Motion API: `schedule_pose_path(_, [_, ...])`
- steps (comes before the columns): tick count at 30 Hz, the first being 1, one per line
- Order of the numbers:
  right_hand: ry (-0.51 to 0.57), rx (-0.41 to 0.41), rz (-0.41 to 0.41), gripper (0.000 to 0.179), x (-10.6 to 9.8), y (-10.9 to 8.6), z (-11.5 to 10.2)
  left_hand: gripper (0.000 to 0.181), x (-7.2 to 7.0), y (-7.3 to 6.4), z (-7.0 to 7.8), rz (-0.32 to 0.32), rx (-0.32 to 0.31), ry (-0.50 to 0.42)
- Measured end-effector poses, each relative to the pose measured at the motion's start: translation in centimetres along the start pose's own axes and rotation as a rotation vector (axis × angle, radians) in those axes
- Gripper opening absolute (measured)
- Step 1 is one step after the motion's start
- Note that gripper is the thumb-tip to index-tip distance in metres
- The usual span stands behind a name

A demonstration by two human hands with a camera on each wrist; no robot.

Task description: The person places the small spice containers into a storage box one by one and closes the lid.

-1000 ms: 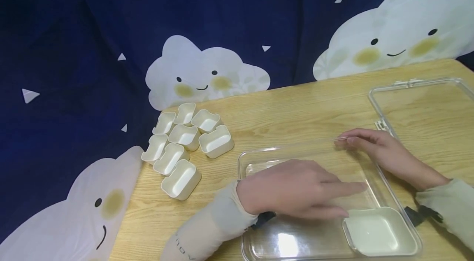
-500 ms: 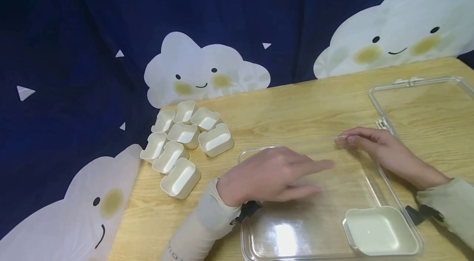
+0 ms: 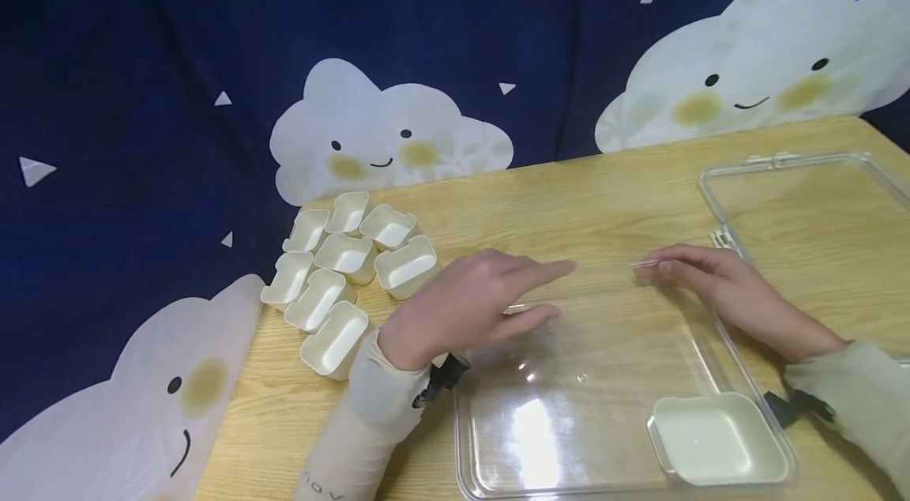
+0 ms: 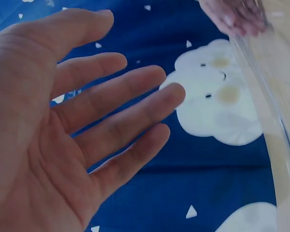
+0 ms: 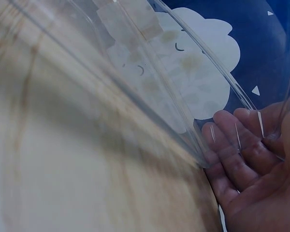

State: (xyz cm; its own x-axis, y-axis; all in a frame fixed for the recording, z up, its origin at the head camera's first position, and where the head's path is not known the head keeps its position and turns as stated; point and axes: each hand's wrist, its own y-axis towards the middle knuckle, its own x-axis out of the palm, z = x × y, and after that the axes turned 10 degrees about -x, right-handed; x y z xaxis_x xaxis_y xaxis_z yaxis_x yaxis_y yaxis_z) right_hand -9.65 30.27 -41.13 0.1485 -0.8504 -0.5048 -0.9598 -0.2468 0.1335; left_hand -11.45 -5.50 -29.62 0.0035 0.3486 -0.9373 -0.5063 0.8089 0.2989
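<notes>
A clear plastic box (image 3: 465, 446) stands on the wooden table. In its near right corner sits a cream-coloured small bin (image 3: 721, 438). My right hand (image 3: 718, 291) grips the box's rim at the far right corner; in the right wrist view its fingers (image 5: 232, 145) show through the clear wall. Over the far left part of the box hovers my left hand (image 3: 472, 307), fingers extended and holding nothing. The left wrist view shows that palm (image 4: 53, 154) with its fingers spread, and the box's edge (image 4: 280, 121) to the right.
Several more cream bins (image 3: 344, 256) stand clustered on the table's left side, close to my left forearm. A clear lid (image 3: 782, 161) with clips lies at the right, beyond my right hand. A dark blue cloud-print curtain (image 3: 540, 27) hangs behind the table.
My left hand has moved left and away from me, from over the middle of the box toward its far left side. My right hand keeps its hold on the rim.
</notes>
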Motion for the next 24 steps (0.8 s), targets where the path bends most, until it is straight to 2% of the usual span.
schedule_pose_path(4, [0.008, 0.008, 0.004, 0.030, 0.1, 0.1, 0.0, 0.045, -0.2, -0.2, -0.8, -0.019, -0.078, 0.049])
schedule_pose_path(13, [0.025, 0.013, -0.004, 0.030, 0.0, 0.1, 0.0, 0.046, -0.7, -1.0, -3.1, -0.046, -0.245, 0.089])
schedule_pose_path(24, [0.017, 0.027, -0.002, 0.031, 0.0, 0.0, 0.0, 0.048, -1.0, -1.5, -4.7, -0.186, -0.428, 0.044])
